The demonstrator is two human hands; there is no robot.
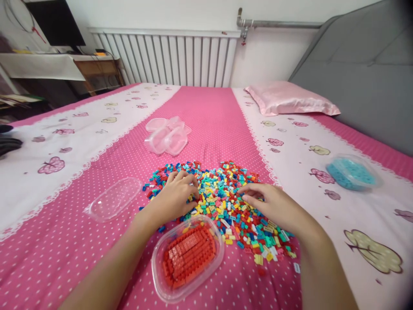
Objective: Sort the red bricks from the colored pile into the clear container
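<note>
A wide pile of small toy building bricks (219, 202) in many colours lies spread over the pink bedsheet. My left hand (179, 193) rests on the pile's left side, its fingers bent down with a gap to the thumb. Over the right side of the heap is my right hand (269, 204), thumb and fingers apart, fingertips touching or just above the bricks. I see nothing held in either hand, though the left fingertips are partly hidden. Close to me, below the pile, stands a clear plastic container (220, 254) with red bricks (189, 256) packed in it.
A clear lid (114, 200) lies to the left. Several see-through containers (167, 135) are grouped beyond the pile. A tub of light blue bricks (351, 172) stands at the right. Farther off are a pink pillow (290, 98), a radiator (174, 58) and a grey headboard (361, 64).
</note>
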